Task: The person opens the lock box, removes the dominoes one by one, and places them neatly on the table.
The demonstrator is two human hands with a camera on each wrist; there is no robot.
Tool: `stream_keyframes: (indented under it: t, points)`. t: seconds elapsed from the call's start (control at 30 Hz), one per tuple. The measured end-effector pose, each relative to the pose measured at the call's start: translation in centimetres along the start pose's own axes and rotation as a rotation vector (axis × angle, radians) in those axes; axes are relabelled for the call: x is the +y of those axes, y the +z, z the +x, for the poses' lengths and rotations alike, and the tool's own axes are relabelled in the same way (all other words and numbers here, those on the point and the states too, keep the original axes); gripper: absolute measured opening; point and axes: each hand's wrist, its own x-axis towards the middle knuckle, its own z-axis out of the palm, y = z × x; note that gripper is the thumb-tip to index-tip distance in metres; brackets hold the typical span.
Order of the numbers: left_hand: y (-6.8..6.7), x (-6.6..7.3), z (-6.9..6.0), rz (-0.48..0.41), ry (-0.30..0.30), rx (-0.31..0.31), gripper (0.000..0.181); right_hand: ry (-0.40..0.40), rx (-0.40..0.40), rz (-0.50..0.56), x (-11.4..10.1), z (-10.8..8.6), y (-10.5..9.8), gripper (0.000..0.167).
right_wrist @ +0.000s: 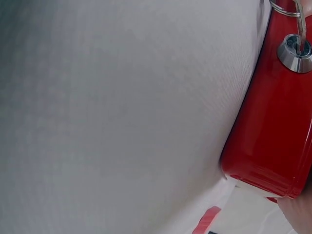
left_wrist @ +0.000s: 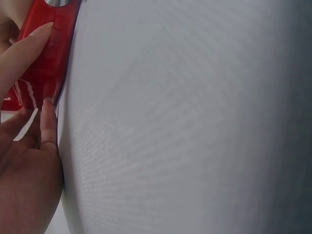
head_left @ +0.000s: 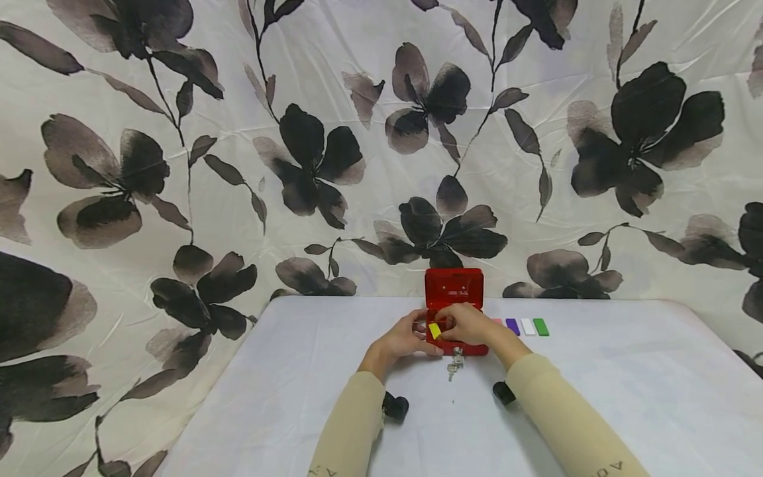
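A red metal cash box (head_left: 473,350) stands with its lid (head_left: 454,286) raised at the far side of the white table. My left hand (head_left: 398,338) holds the box by its left side; in the left wrist view the thumb (left_wrist: 27,51) lies on the front face and other fingers touch the side. Over the box's opening, my right hand (head_left: 467,323) pinches a small yellow block (head_left: 434,330). A key sits in the front lock (right_wrist: 296,54), and more keys (head_left: 452,368) hang from its ring. The box's inside is mostly hidden by the hands.
To the right of the box, small flat blocks lie in a row: a pink one (head_left: 497,321) partly hidden by the right wrist, a purple one (head_left: 512,326), a white one (head_left: 528,326) and a green one (head_left: 540,326). A floral cloth (head_left: 369,199) hangs behind the table.
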Motion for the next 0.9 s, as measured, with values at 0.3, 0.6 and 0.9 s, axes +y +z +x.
stream_keyframes:
  t: [0.3,0.6,0.9]
  points:
    - [-0.05,0.22,0.03,-0.018,0.007,-0.005,0.092,0.027,0.020,-0.007,-0.15,0.23,0.31,0.039]
    - [0.05,0.23,-0.07,-0.003,0.010,-0.003,0.093,0.055,0.039,-0.004,-0.17,0.20,0.49,0.040]
    - [0.05,0.05,0.12,-0.004,0.016,-0.012,0.092,0.065,0.046,-0.020,-0.34,0.16,0.56,0.037]
